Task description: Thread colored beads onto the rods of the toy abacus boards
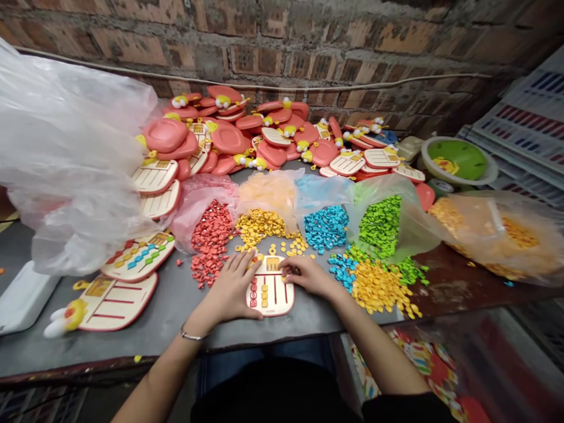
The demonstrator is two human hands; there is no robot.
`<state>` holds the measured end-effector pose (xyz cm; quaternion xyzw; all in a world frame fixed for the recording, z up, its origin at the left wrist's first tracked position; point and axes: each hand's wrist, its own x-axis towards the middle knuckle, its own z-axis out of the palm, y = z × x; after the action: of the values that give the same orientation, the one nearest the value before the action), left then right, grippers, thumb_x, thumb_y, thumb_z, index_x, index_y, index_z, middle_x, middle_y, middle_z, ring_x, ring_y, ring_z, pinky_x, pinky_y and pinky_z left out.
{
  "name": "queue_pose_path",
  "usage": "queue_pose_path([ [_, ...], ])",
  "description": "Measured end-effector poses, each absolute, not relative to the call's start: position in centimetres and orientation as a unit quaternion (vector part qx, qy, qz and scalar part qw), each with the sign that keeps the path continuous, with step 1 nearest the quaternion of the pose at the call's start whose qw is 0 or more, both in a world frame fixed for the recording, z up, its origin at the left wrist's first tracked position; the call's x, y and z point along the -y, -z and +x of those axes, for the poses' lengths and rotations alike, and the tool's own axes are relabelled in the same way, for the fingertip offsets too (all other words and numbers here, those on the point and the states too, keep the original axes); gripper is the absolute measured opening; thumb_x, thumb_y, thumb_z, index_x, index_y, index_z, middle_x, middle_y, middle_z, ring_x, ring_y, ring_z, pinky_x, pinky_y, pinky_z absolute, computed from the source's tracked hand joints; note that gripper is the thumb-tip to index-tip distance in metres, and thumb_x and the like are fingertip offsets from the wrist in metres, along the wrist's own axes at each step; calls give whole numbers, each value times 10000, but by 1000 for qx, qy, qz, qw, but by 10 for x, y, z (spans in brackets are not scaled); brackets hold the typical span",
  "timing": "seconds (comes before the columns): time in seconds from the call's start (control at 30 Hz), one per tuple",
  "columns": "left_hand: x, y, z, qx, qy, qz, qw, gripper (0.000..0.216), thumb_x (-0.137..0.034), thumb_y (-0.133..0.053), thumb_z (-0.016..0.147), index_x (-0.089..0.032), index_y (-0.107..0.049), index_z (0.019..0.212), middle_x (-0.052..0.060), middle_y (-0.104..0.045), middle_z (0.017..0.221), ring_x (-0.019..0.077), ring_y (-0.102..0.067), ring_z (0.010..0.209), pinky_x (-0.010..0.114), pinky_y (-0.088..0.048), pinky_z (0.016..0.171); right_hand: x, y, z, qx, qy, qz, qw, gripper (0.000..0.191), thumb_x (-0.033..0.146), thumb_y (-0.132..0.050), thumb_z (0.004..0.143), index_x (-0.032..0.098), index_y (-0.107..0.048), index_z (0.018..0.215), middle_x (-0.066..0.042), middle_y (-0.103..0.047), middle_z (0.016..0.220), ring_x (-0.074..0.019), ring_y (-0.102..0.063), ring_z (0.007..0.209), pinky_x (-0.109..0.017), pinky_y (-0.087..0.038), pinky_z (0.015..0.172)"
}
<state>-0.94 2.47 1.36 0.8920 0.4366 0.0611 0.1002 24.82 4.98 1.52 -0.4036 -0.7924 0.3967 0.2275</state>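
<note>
A cream toy board (269, 299) with a red rim lies flat on the grey table in front of me. Small red beads (253, 292) fill its left column, and yellow beads (264, 295) stand in the one beside it. Bare strips split by red lines show further right. My left hand (231, 285) spans the board's left side, thumb at the lower edge and fingers near the top. Over the upper right part of the board, my right hand (306, 275) has its fingers bent into a pinch. Whatever is between those fingertips is too small to make out.
Loose red pieces (211, 235), yellow pieces (262, 226), blue pieces (326, 228) and green pieces (381, 226) spill from plastic bags. More yellow pieces (381, 288) lie to the right. Finished-looking boards (140, 255) are at left; red duck-headed toys (227, 138) pile against the brick wall.
</note>
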Motion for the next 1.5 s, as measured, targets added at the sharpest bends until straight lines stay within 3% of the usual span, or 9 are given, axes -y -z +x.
queue_pose_path([
  [0.13,-25,-8,-11,-439,-68,891,94,1149,-682,-781,503,-152,-393,1445,189,-237,1560,411,-237,1404,524,-240,1126,-49,-6,246,768,-371,-440,280,231,98,-683,782,191,-673,993,-37,-720,903,-187,-658,803,-296,-500,730],
  [0.3,-23,-2,-13,-433,-98,890,102,1123,-698,-761,516,-171,-399,1440,176,-266,1549,422,-241,1395,538,-262,1115,-48,1,237,738,-307,-501,332,213,58,-636,794,195,-673,953,-46,-720,904,-193,-654,816,-305,-495,727],
  [0.57,-23,6,-13,-440,-113,886,97,1109,-743,-715,541,-192,-394,1448,171,-234,1562,429,-237,1385,548,-258,1099,-51,-5,228,755,-354,-465,298,210,54,-680,757,200,-671,908,-18,-714,856,-182,-647,774,-293,-485,718],
  [0.73,-22,7,-13,-442,-121,885,83,1115,-782,-689,532,-227,-397,1455,162,-273,1550,422,-272,1366,564,-150,1116,-47,1,197,765,-327,-454,319,202,92,-713,761,214,-684,920,-26,-719,899,-199,-639,868,-327,-476,799],
  [0.93,-22,7,-12,-443,-120,886,66,1044,-760,-676,586,-247,-404,1455,168,-270,1556,428,-287,1365,587,-104,1086,-48,-11,228,778,-417,-377,281,278,237,-788,737,215,-690,997,-22,-727,957,-192,-656,888,-315,-496,816],
  [1.07,-23,6,-11,-444,-120,886,65,1005,-767,-653,611,-257,-423,1445,172,-254,1562,445,-264,1376,600,-84,1079,-62,-14,277,751,-248,-515,331,120,213,-652,857,199,-687,971,-58,-704,939,-212,-634,890,-351,-494,804],
  [1.2,-24,5,-11,-433,-126,890,62,979,-777,-636,628,-258,-440,1434,179,-245,1564,443,-235,1393,597,-67,1084,-82,-3,305,776,-63,-576,247,154,112,-633,830,200,-666,953,-89,-665,956,-255,-582,942,-398,-477,829],
  [1.33,-24,2,-12,-418,-133,896,62,952,-783,-621,648,-272,-442,1431,159,-245,1569,438,-223,1403,592,-39,1095,-91,3,308,812,-21,-559,169,146,88,-621,827,202,-645,916,-85,-656,922,-248,-560,929,-366,-465,813],
  [1.5,-23,-4,-10,-416,-105,899,89,944,-794,-595,673,-287,-412,1447,148,-241,1573,423,-224,1412,606,-17,1100,-81,-4,307,791,-77,-554,247,82,117,-580,852,196,-604,851,-63,-645,877,-229,-574,879,-351,-465,781],
])
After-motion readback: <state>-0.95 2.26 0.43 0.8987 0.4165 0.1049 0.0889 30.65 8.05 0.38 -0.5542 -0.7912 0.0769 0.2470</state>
